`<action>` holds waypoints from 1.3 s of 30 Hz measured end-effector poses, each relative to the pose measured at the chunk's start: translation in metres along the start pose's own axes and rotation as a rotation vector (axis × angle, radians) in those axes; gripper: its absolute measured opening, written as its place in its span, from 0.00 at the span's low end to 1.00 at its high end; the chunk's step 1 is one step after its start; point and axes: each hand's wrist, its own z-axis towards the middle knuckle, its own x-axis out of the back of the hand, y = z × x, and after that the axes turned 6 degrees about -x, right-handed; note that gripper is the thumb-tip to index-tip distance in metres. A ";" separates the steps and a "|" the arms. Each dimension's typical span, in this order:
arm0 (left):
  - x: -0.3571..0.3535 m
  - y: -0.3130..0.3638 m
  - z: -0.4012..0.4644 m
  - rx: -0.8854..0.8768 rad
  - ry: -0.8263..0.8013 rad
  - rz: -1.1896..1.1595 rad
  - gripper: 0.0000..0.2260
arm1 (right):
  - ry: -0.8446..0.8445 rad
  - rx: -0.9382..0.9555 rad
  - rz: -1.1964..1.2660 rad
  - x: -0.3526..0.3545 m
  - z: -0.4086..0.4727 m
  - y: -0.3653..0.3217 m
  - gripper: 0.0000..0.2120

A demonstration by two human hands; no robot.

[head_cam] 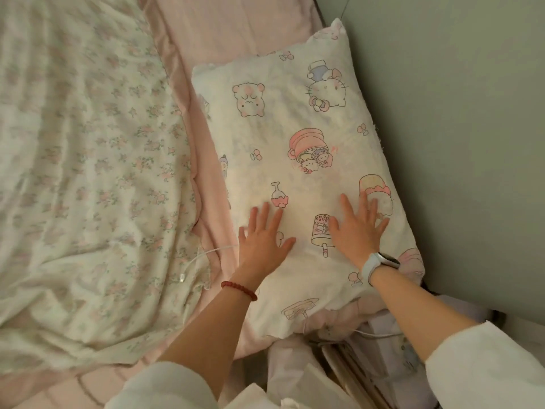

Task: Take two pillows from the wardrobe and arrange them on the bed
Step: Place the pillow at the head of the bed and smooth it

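Note:
A cream pillow printed with pink cartoon characters lies flat on the pink bed sheet, along the wall side of the bed. My left hand rests palm down on its near part, fingers spread. My right hand presses flat beside it, a little closer to the wall, also with fingers apart. Neither hand grips anything. A pink edge of a second cushion or cover peeks from under the pillow's near right corner; I cannot tell what it is.
A floral quilt covers the left part of the bed. A white charging cable lies on the quilt's edge near my left hand. The grey-green wall borders the pillow. Stacked items sit beside the bed below.

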 end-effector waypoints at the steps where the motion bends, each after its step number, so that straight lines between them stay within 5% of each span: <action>1: 0.011 -0.008 -0.010 0.023 0.056 -0.052 0.30 | 0.006 0.017 0.037 0.001 -0.012 -0.015 0.24; 5: 0.052 -0.059 -0.074 0.188 0.264 -0.237 0.26 | -0.040 0.249 0.139 -0.010 -0.074 -0.091 0.19; 9: 0.084 -0.146 -0.175 0.367 0.458 -0.374 0.22 | -0.258 0.435 0.274 -0.042 -0.155 -0.181 0.15; 24: 0.107 -0.493 -0.646 1.003 1.022 -0.591 0.16 | -0.632 0.958 0.087 -0.251 -0.554 -0.516 0.13; 39: 0.164 -0.709 -0.813 1.218 1.278 -0.713 0.14 | -0.791 1.152 -0.021 -0.371 -0.740 -0.785 0.12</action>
